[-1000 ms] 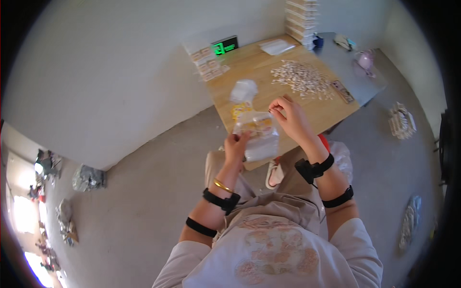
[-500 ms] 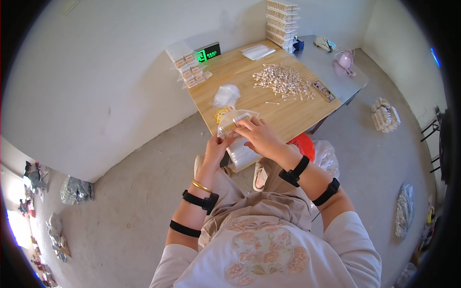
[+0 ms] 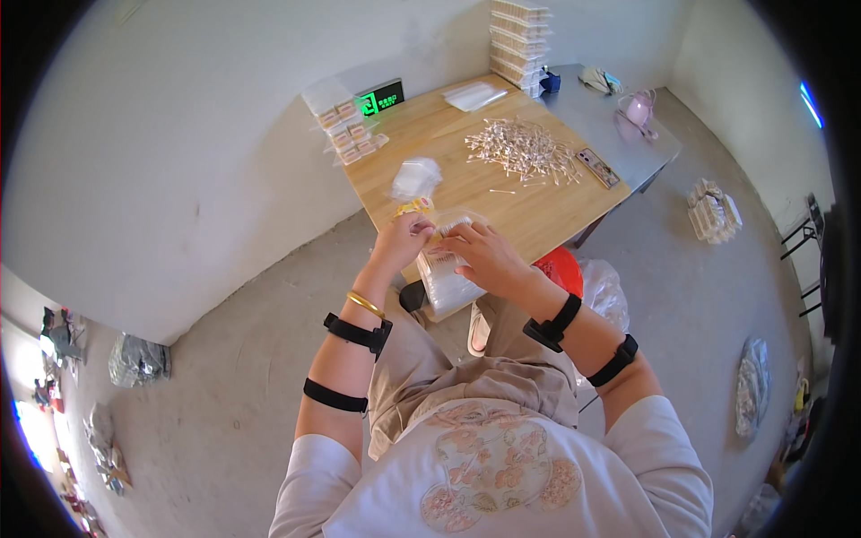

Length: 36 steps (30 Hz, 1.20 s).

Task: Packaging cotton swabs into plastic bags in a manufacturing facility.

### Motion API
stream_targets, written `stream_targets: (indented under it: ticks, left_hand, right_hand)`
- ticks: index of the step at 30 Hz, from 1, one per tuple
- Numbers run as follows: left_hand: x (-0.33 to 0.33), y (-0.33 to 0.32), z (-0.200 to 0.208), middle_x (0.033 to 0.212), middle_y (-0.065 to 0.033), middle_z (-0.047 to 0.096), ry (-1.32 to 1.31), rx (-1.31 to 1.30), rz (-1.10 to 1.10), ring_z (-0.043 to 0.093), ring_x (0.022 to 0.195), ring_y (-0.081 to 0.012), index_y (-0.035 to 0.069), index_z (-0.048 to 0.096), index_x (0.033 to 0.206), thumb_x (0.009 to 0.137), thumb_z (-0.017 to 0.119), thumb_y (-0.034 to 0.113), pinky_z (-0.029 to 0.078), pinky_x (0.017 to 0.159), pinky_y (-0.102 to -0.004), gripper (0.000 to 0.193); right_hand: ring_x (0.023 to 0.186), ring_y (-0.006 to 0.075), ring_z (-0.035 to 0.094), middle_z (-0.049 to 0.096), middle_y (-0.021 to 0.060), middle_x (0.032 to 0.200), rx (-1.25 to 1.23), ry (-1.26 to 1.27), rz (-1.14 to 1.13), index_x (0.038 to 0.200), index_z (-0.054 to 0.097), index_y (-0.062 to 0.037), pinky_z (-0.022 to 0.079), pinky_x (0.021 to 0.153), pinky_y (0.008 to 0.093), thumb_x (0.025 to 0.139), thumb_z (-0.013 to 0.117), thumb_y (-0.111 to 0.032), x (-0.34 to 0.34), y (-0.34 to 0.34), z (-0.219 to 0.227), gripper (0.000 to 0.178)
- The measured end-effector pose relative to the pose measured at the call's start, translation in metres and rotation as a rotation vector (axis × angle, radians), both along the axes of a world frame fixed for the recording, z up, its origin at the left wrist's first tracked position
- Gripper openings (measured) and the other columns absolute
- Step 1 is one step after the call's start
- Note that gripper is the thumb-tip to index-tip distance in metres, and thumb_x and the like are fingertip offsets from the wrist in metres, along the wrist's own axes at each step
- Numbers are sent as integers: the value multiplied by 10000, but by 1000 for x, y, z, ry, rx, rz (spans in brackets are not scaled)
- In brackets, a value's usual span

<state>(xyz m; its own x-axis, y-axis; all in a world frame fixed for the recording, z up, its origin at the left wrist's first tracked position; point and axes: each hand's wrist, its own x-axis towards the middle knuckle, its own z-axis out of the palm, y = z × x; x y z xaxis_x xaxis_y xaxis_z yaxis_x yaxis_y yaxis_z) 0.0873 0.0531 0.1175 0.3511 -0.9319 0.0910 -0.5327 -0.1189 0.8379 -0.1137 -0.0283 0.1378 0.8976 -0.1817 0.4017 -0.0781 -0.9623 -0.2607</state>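
My left hand [image 3: 404, 240] is at the table's near left corner, beside some small yellow cards [image 3: 413, 207]. Its fingers are pinched together; whatever is between them is too small to make out. Close to it, the curled fingers of my right hand [image 3: 489, 257] grip a clear plastic bag [image 3: 462, 219] with pale sticks showing inside. Below both hands lies a stack of clear plastic bags [image 3: 448, 285], partly covered by my fingers. Farther in on the wooden table [image 3: 404, 117] is a loose heap of cotton swabs [image 3: 525, 148].
More clear bags [image 3: 416, 178] lie behind the yellow cards. Filled packs [image 3: 350, 130] are piled at the left by a green lit sign [image 3: 380, 98]; a taller stack [image 3: 518, 45] stands at the back. A phone [image 3: 597, 168] lies right of the swabs. A red tub [image 3: 561, 273] sits below the table edge.
My left hand has let go of the bag's edge and moved up and left toward the yellow cards. My right hand stays on the bag. The whole view has shifted slightly.
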Motion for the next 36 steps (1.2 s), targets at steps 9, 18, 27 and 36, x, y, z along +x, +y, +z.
stream_targets:
  ticks: [9,18,27,36]
  left_hand:
    - [-34,26,14,806,-172,666,-90,-2,73,660,771,-343,39,623,934,886,620,239,501,655,-419,206]
    - [-75,43,40,728,-152,647,-341,-27,83,634,679,-350,43,567,866,924,569,207,482,590,-413,173]
    - [-120,51,29,706,-130,640,-365,-93,153,633,659,-359,98,572,897,934,533,188,484,561,-443,105]
    - [-141,78,25,764,-106,644,-376,-276,175,618,601,-318,72,559,869,892,566,145,497,530,-403,77]
  right_hand:
    - [1092,235,505,522,42,1115,-269,110,-49,1229,538,-122,397,947,394,661,789,-191,-24,28,18,624]
    - [1132,293,475,490,76,1200,-170,123,25,1273,519,-75,487,919,400,659,784,-143,-38,36,10,673]
    - [1136,324,478,507,101,1206,-4,292,134,1165,586,-37,496,903,400,675,777,-148,-55,26,12,537]
    - [1073,352,509,579,109,1083,328,147,82,1040,632,-24,456,895,428,819,634,-78,-71,52,23,227]
